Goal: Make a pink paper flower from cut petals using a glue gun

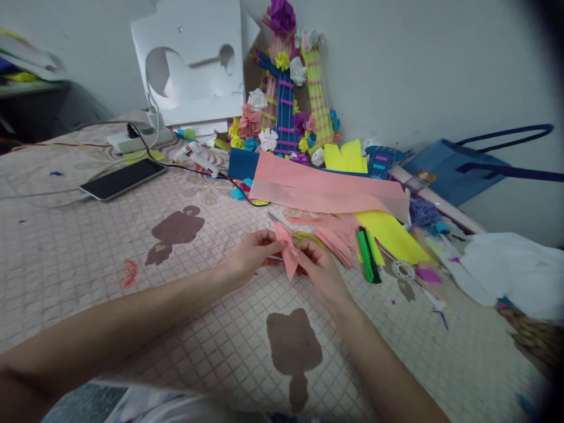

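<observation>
Between my hands is a small piece of pink crepe paper (289, 257), pinched near its middle with a pointed end hanging down. My left hand (257, 254) grips its left side between thumb and fingers. On the other side, my right hand (318, 267) pinches it too, fingers curled behind. Just past the hands lie scissors (308, 237) with yellow handles, partly hidden. Cut pink paper strips (335, 242) are spread right behind my right hand. A green and black box cutter (368, 255) rests to the right of them.
A large pink paper sheet (330, 185) and yellow paper (392, 235) lie behind. Paper-flowered guitar models (285, 111) lean on the wall. At left are a phone (124, 178), a power strip (141, 140) and cables; at right, a blue bag (458, 170) and white plastic (515, 270).
</observation>
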Tool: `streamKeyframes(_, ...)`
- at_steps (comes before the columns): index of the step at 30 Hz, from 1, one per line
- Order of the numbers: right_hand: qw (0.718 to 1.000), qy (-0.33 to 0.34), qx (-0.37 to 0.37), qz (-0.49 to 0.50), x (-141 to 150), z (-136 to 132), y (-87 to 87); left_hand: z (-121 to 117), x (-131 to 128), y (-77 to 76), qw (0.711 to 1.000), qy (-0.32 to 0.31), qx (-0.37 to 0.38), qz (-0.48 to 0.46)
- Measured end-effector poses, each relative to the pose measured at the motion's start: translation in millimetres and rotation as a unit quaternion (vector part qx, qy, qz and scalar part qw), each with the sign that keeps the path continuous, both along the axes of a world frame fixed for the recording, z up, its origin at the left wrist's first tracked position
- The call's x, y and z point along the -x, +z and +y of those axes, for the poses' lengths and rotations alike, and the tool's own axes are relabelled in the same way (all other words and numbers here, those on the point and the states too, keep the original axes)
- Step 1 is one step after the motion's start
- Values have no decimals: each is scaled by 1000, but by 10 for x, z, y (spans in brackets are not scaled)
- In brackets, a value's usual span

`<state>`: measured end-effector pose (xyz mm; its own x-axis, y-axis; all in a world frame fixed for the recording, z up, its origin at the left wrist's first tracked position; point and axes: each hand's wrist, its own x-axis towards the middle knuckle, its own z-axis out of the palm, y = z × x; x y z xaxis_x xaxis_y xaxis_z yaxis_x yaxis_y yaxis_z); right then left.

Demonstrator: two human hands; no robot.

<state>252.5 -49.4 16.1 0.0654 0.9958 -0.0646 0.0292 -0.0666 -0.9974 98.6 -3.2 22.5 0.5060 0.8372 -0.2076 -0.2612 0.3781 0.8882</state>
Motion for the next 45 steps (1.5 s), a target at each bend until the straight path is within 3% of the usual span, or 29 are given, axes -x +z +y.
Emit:
streamKeyframes(10, 1000, 11, -1, -19, -27, -20, 9, 8, 8, 17, 999, -22, -33, 11)
streamKeyframes(17, 980, -61, -135, -134, 14, -42, 70, 7, -11, -8, 997, -30, -61, 37)
streamKeyframes(21, 964, -70, -170, -190, 46, -48, 76, 0, -23, -50, 996, -33, -79, 39)
streamKeyframes(26, 965, -72, -150, -204, 17, -25, 51, -8, -19, -77, 995, -43, -80, 30)
streamKeyframes(32, 983, -52, -102, -147, 1, -19, 52, -20, -23, -54, 996, -52, -64, 19)
streamKeyframes(45, 988, -50, -99, -111, 5, -5, 48, -18, -26, -79, 995, -65, -68, 38)
